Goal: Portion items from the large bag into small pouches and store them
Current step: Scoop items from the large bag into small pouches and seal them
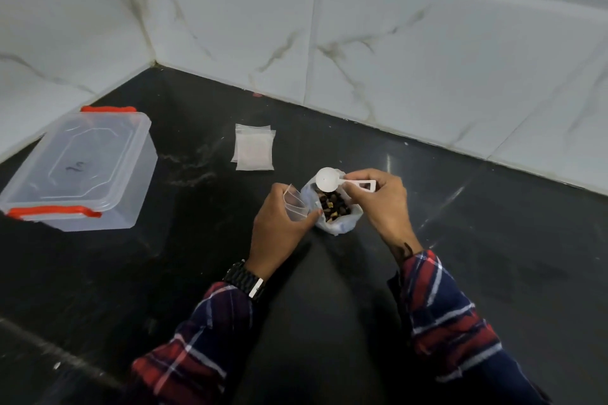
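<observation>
A large white plastic bag (342,223) stands open on the black counter, filled with dark brown and yellowish pieces (333,203). My left hand (279,230) holds a small clear pouch (294,202) just left of the bag, thumb against the bag's side. My right hand (381,203) pinches the handle of a white plastic scoop (327,179), whose round bowl hangs over the bag's far edge. A small stack of empty clear pouches (254,147) lies flat on the counter behind the bag.
A clear plastic storage box (82,171) with its lid on and orange-red clips sits at the left. White marble-patterned wall tiles (394,42) close off the back and left of the black counter (493,256).
</observation>
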Motion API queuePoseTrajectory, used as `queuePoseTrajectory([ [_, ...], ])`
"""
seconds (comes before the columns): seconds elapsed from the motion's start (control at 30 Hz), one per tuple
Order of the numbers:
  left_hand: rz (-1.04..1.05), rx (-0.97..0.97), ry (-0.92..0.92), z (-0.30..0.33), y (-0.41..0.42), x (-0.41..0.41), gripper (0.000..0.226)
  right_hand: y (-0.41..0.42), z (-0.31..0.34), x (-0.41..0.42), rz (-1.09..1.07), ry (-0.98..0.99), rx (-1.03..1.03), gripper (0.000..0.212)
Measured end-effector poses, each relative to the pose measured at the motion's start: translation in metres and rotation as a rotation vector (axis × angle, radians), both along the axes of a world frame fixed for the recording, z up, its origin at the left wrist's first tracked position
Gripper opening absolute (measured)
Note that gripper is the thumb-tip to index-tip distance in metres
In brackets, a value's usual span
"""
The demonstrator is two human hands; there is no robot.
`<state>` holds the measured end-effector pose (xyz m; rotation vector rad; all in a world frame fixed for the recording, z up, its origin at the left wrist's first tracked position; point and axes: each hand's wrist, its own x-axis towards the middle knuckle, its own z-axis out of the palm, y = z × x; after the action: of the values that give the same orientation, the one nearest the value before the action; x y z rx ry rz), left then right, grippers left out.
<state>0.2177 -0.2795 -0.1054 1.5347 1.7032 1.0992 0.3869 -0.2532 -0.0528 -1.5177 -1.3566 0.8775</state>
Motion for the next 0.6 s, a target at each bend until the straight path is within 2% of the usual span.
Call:
queuePoseTrajectory([
  [0.2, -0.013, -0.010, 0.069, 0.000, 0.010, 0.015, 0.053, -0.004, -0.011, 0.005, -0.062, -0.112, 0.044, 0.010],
  [0.37, -0.011, -0.027, 0.093, -0.004, 0.016, 0.018, 0.050, 0.000, -0.029, -0.001, -0.043, -0.394, 0.241, 0.007],
  [0.47, -0.016, -0.042, 0.085, -0.004, 0.018, 0.019, 0.046, 0.001, -0.041, -0.004, 0.035, -0.533, 0.386, 0.012],
  [0.6, 0.001, -0.038, 0.030, -0.002, 0.020, 0.020, 0.039, 0.003, -0.047, -0.005, 0.169, -0.587, 0.351, 0.023],
])
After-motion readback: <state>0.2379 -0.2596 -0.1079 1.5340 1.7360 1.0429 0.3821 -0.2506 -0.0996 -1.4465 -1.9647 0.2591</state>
